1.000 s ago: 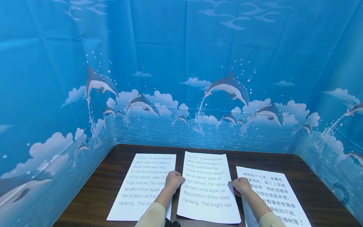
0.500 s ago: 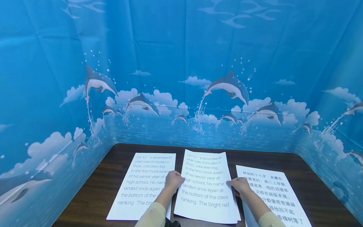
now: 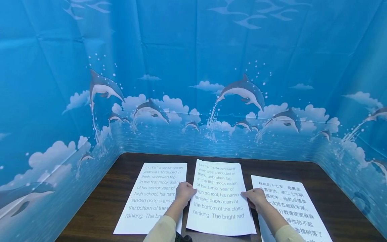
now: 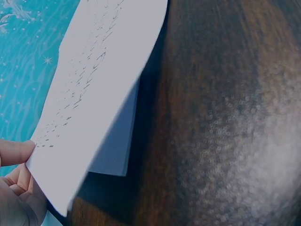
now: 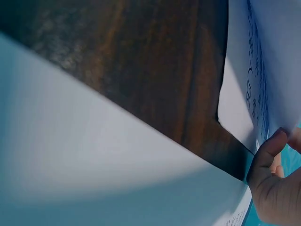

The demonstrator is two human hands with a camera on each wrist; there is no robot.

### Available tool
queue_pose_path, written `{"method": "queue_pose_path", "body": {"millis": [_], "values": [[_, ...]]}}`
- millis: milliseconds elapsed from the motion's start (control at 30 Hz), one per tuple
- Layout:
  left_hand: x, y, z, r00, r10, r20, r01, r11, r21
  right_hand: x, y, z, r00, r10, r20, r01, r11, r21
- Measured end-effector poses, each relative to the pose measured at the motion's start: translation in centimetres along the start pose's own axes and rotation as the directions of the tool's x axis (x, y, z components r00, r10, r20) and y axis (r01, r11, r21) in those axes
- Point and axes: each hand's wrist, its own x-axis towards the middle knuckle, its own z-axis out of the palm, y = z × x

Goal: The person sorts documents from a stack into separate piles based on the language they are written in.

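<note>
In the head view a printed sheet of paper (image 3: pixel 219 201) with English text spans both hands in the middle. My left hand (image 3: pixel 185 193) pinches its left edge between thumb and fingers. At its right edge, my right hand (image 3: pixel 256 198) pinches it about halfway down. The left wrist view shows the held sheet (image 4: pixel 103 84) bowed and raised, with a lower sheet (image 4: pixel 115 148) under it. From the right wrist, a lower sheet (image 5: pixel 237 94) with print lies on the table beneath the raised paper (image 5: pixel 284 56).
Another English-text sheet (image 3: pixel 157 188) lies flat to the left, partly under my left forearm. On the right, a sheet with Chinese text (image 3: pixel 290 201) lies at an angle beneath my right forearm. The dark wooden table (image 3: pixel 93 208) is enclosed by a blue dolphin-print curtain (image 3: pixel 181 67).
The middle sheet has risen off the one beneath and shifted slightly left and away from me. Both hands have kept their pinch on its edges. The side sheets stay put.
</note>
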Motion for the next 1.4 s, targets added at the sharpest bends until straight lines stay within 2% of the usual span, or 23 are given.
{"method": "queue_pose_path", "body": {"millis": [333,767,1233,1400], "values": [[0.1,-0.3,0.1,1.0,-0.01,0.024,0.01,1.0,0.011,-0.4,0.0,-0.1,0.999,-0.023,-0.024,0.021,0.997,-0.068],[0.5,-0.4,0.1,0.998,-0.024,0.057,0.024,1.0,0.004,-0.5,-0.3,-0.1,0.999,-0.041,-0.031,0.038,0.995,-0.094],[0.7,-0.1,-0.2,0.999,0.002,0.042,-0.004,0.999,0.049,-0.8,-1.0,-0.5,0.998,-0.049,-0.034,0.043,0.984,-0.171],[0.8,-0.2,-0.1,0.999,0.026,0.041,-0.029,0.997,0.066,-0.9,-1.1,-0.5,0.998,-0.058,-0.036,0.051,0.984,-0.17]]}}
